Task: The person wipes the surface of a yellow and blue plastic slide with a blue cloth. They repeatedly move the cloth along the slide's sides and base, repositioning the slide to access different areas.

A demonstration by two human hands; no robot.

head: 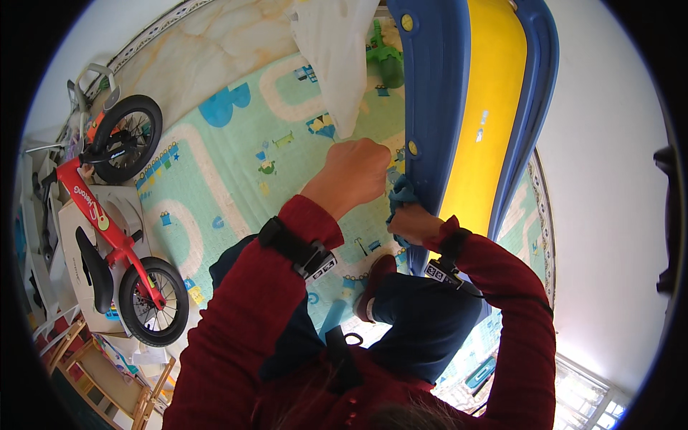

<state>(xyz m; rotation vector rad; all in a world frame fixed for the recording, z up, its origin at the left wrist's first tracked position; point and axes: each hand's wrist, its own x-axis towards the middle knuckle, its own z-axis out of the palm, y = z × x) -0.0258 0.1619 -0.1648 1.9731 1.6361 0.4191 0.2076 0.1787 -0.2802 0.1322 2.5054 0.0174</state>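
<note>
My right hand grips a crumpled teal cloth against the near left side of a plastic slide. The slide has blue sides and a yellow chute. My left hand is closed in a fist to the left of the slide, above the play mat. Its fingertips are turned out of sight, and nothing shows in it. Just beyond the fist, the pointed lower end of a whitish translucent plastic sheet or bag comes down; I cannot tell if they touch.
A printed green play mat covers the floor. On the left, a red balance bike leans by a cardboard box, with a wooden frame below. A green toy lies behind the slide. A white wall rises at right.
</note>
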